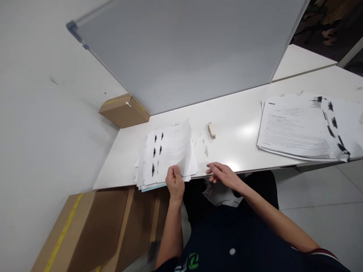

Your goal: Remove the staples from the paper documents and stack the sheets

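Observation:
At the desk's front edge, my left hand (pixel 175 182) is closed on a sheet of paper (pixel 176 147), gripping its lower edge. The sheet's right side curls up off the stack of papers (pixel 147 180) beneath it. Printed text and black smudged marks cover the sheet's face. Apart from the stack, to its right, my right hand (pixel 222 174) hovers near the desk edge with fingers loosely bent and apart, holding nothing. Beyond it a small cream stapler (pixel 211 130) lies on the white desk (pixel 232 113).
Another spread pile of printed papers (pixel 295 128) lies on the right, reaching the desk edge. A grey board (pixel 184 53) stands along the back. One cardboard box (pixel 124 111) sits at the back left corner; larger boxes (pixel 82 230) stand below the desk at left.

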Motion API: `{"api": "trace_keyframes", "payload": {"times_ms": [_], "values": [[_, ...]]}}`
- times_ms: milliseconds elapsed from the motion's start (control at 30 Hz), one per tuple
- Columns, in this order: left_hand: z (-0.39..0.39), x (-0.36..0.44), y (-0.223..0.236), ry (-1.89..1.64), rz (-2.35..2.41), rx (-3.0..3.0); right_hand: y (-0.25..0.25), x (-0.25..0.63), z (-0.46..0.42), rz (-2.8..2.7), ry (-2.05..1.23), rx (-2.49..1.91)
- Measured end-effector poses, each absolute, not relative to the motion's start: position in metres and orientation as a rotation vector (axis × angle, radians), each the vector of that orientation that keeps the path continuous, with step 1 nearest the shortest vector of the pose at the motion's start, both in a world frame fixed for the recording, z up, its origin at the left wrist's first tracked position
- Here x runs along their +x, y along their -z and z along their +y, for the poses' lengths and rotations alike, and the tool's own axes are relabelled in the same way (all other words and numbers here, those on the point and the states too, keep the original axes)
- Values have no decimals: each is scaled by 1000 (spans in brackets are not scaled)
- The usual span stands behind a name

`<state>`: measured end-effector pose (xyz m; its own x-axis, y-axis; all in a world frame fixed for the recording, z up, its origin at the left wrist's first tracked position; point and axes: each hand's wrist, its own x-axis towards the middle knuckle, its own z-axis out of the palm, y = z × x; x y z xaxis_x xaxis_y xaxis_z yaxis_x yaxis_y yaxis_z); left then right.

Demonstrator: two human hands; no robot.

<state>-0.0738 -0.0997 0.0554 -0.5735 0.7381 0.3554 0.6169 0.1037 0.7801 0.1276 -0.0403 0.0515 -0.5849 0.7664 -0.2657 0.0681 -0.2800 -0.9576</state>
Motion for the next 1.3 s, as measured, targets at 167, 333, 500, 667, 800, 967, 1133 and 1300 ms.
{"api": "trace_keyframes", "payload": {"times_ms": [167,333,500,667,800,967,1133,1300], "values": [[-108,-36,-57,-1098,1860,2298,-57,111,-37,-1101,-2231,-889],[-112,-26,-57,-1004,1686,2448,-40,138,-30,-1378,-1786,-1171],[-110,-60,-50,-719,2245,2298,-30,194,-33,-1400,-1616,-1430],[-104,-77,-46,-276,2324,2295,-27,229,-47,-1368,-1579,-1572],[-99,-75,-49,-234,2308,2295,-19,240,-54,-1275,-1649,-1539],[-94,-76,-50,-441,2278,2203,-17,241,-57,-1161,-1739,-1485],[-88,-65,-57,-1110,2269,1809,-26,232,-58,-1094,-1786,-1451],[-86,-38,-69,-1496,2065,1418,-22,229,-59,-1075,-1761,-1435]]}}
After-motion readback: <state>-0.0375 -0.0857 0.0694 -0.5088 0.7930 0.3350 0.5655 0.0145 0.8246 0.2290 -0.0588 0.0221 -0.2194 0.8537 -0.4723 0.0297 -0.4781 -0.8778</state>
